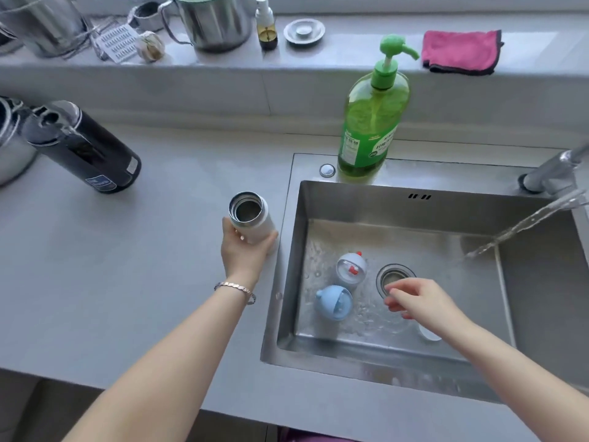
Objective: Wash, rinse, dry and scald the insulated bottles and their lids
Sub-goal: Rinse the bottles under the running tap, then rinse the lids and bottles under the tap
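My left hand grips a small white insulated bottle, which stands upright and lidless on the grey counter just left of the sink. In the steel sink lie two lids: a grey one with red parts and a light blue one beside it. My right hand hovers low over the sink floor next to the drain, fingers loosely curled and holding nothing that shows. A white object peeks out under my right wrist. A tall black bottle stands at the left of the counter.
Water streams from the tap into the sink's right side. A green pump bottle of dish soap stands on the sink's back rim. On the sill sit a pink cloth, a steel jug, a small spray bottle and a sink plug.
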### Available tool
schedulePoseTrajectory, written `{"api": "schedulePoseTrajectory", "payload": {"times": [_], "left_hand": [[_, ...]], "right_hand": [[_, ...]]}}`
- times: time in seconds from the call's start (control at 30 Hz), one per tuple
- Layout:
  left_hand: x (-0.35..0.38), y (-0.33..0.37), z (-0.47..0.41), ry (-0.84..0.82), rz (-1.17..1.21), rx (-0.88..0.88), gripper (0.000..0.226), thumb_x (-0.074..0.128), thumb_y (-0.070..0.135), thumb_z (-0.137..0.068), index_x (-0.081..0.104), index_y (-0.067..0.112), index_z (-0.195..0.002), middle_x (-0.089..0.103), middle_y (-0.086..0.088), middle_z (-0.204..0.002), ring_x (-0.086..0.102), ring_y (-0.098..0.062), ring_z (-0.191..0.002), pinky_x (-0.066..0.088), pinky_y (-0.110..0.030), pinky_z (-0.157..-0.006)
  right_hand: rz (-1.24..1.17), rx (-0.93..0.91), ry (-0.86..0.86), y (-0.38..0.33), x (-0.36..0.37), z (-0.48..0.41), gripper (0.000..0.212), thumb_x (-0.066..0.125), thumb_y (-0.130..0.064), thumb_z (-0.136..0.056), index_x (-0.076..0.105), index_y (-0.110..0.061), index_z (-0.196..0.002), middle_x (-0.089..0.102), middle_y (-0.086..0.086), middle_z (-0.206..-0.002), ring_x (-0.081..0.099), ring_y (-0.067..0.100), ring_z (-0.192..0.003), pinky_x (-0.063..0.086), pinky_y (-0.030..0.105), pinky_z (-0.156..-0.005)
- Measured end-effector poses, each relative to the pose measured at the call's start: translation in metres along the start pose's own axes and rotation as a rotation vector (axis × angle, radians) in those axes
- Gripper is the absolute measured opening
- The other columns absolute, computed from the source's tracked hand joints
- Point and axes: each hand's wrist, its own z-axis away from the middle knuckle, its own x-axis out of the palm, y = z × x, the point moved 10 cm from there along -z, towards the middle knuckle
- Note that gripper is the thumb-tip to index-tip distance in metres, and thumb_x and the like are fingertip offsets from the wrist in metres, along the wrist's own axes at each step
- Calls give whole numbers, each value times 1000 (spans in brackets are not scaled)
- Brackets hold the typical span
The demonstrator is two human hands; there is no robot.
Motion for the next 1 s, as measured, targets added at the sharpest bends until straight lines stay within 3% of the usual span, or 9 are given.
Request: {"api": "schedulePoseTrajectory", "payload": {"times": [0.07,0.2,0.4,0.47,0.57,0.63,0.73,0.8,1.0], "left_hand": [[3,-9,-5,-15,-2,-4,52,82,15,-67,38,36,-85,56,13,-86,59,-16,-83,50,-29,-76],[3,-16,-8,-51,-21,-9,54,81,17,-70,42,28,-105,54,18,-95,55,-10,-94,44,-16,-77],[-4,-42,18,-58,-217,-194,71,70,27,-81,30,16,-139,38,-3,-140,46,-20,-122,39,-29,-92],[10,-50,47,-121,-329,-250,52,62,20,-86,40,11,-132,44,-9,-132,52,-24,-108,39,-28,-86],[60,-49,95,-422,-414,-163,13,60,11,-85,62,20,-94,65,1,-96,59,-16,-88,41,-21,-73],[95,-45,122,-571,-469,-108,17,60,11,-85,62,27,-78,66,8,-83,60,-11,-78,40,-15,-65],[143,-35,141,-698,-514,-51,11,57,14,-88,62,24,-87,62,13,-85,55,3,-75,37,-3,-63],[168,-34,145,-736,-541,-49,10,55,15,-90,62,20,-94,62,10,-87,55,-1,-76,37,-2,-64],[207,-41,138,-693,-639,-34,11,54,20,-90,62,26,-96,62,15,-86,51,9,-72,32,6,-63]], "right_hand": [[-7,7,16,4,-1,0,17,49,-5,-90,62,-15,-90,69,3,-78,64,18,-74,47,26,-65],[-25,22,62,13,-6,-3,18,48,-4,-91,63,-13,-91,68,5,-79,64,22,-77,46,26,-64],[69,-1,38,27,-6,-14,20,49,-6,-89,61,-21,-84,69,-1,-75,65,18,-74,46,27,-67],[141,9,14,45,-11,-20,17,50,-8,-88,61,-22,-86,69,-2,-74,65,17,-74,45,23,-65],[216,77,-50,88,-12,-31,15,52,-11,-87,64,-16,-92,68,2,-77,63,18,-76,46,27,-70],[346,139,-66,124,-24,-40,16,54,-15,-86,66,-17,-95,69,5,-89,64,22,-89,44,25,-74],[594,235,-74,172,-45,-61,30,54,-22,-87,60,-14,-116,63,8,-118,56,25,-113,42,25,-85],[681,275,-80,197,-53,-79,45,58,-28,-86,49,-11,-127,54,11,-129,51,26,-120,40,28,-92],[755,236,-113,237,-35,-127,86,75,-42,-70,26,-23,-139,31,13,-134,49,32,-117,41,33,-95]]}}
